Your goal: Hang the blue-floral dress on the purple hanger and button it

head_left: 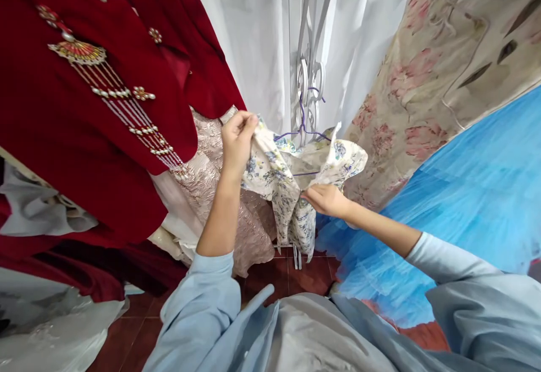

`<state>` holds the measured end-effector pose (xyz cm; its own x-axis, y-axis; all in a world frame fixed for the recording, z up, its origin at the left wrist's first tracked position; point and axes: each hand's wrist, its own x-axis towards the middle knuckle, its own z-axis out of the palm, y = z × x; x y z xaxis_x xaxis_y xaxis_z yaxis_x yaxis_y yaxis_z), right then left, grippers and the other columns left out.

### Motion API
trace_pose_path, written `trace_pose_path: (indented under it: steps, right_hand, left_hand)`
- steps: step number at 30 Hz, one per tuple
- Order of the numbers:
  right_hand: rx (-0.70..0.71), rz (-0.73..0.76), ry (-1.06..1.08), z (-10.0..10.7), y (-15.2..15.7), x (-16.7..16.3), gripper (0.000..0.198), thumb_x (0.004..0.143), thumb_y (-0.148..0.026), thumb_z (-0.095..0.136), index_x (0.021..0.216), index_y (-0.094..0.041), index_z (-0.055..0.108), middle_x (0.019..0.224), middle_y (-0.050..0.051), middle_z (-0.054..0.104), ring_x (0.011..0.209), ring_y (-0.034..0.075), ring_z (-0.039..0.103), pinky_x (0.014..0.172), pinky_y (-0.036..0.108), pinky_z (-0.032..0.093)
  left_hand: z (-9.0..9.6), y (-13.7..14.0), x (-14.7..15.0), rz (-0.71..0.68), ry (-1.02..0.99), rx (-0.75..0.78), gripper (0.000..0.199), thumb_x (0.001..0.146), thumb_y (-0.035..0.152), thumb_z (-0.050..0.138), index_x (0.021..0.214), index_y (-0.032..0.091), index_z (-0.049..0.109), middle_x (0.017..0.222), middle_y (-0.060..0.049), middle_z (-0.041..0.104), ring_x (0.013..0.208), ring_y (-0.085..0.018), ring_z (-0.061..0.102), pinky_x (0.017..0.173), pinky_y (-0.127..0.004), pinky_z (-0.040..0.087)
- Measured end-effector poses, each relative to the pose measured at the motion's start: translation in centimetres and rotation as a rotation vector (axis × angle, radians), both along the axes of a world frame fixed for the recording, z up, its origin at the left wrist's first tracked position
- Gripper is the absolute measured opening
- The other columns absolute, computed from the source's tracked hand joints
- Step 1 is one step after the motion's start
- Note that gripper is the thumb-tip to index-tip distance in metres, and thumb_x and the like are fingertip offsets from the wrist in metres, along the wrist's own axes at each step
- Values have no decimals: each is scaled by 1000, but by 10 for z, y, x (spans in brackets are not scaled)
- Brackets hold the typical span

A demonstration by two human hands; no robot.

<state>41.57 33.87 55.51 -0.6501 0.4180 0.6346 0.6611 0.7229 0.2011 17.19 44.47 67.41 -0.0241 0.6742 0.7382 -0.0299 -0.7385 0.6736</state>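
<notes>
A white blouse with a blue and yellow floral print point(303, 222) hangs on a purple wire hanger point(302, 127), its front parted at the top. My left hand point(237, 141) pinches the blouse's edge near the shoulder on the left, thumb against fingers. Lower down, my right hand point(325, 199) grips the front edge close to the middle. Between my hands the hanger's lower bar shows through the opening. The fingertips of my right hand are partly hidden by the cloth.
White metal hooks point(303, 79) hold the hanger before a white curtain point(257, 39). Left hangs a dark red velvet garment point(105, 152) with a beaded tassel, over a pink textured dress point(253, 231). At right are a floral beige fabric point(406, 96) and blue tulle point(469, 203). Red tiles point(302, 279) cover the floor.
</notes>
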Motion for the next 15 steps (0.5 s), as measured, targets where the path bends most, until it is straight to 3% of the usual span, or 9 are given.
trace_pose_path:
  steps: [3, 6, 9, 11, 13, 15]
  right_hand:
    - [-176, 33, 97, -21, -12, -10, 34, 109, -31, 37, 81, -22, 54, 65, 2, 59, 59, 17, 55, 58, 28, 37]
    - [-313, 57, 219, -35, -16, -29, 31, 108, -34, 38, 87, -22, 57, 71, 4, 64, 63, 17, 59, 60, 28, 41]
    - [-389, 41, 348, -43, -17, -48, 27, 107, -35, 41, 92, -22, 59, 74, 5, 65, 65, 17, 61, 61, 28, 43]
    - [-441, 13, 471, -45, -20, -57, 22, 106, -36, 44, 100, -21, 59, 79, 6, 66, 70, 19, 62, 65, 30, 48]
    - [-481, -10, 573, -45, -25, -61, 22, 103, -37, 50, 114, -21, 58, 93, 10, 67, 84, 23, 65, 76, 36, 53]
    - [-503, -22, 593, -43, -31, -61, 39, 98, -40, 58, 131, -20, 53, 116, 16, 65, 109, 30, 63, 92, 45, 53]
  left_hand:
    - [-25, 16, -48, -79, -120, -218, 15, 85, 26, 78, 79, 18, 67, 74, 1, 62, 69, -11, 59, 68, -21, 48]
    - [-64, 21, -72, -109, -449, -515, 12, 86, 23, 75, 80, 17, 67, 74, 1, 65, 69, -10, 62, 72, -21, 51]
    - [-104, 10, -65, -71, -740, -735, 13, 91, 27, 66, 83, 16, 68, 82, -4, 72, 84, -15, 69, 84, -25, 53]
    - [-129, -7, -50, -115, -803, -810, 20, 93, 34, 63, 86, 16, 70, 89, -8, 75, 96, -20, 70, 90, -30, 53]
    - [-151, -29, -31, -201, -808, -800, 26, 90, 42, 66, 88, 17, 70, 96, -9, 76, 102, -23, 70, 93, -35, 54]
    - [-172, -53, -15, -244, -766, -730, 31, 82, 48, 74, 88, 18, 69, 97, -7, 75, 99, -23, 69, 91, -35, 54]
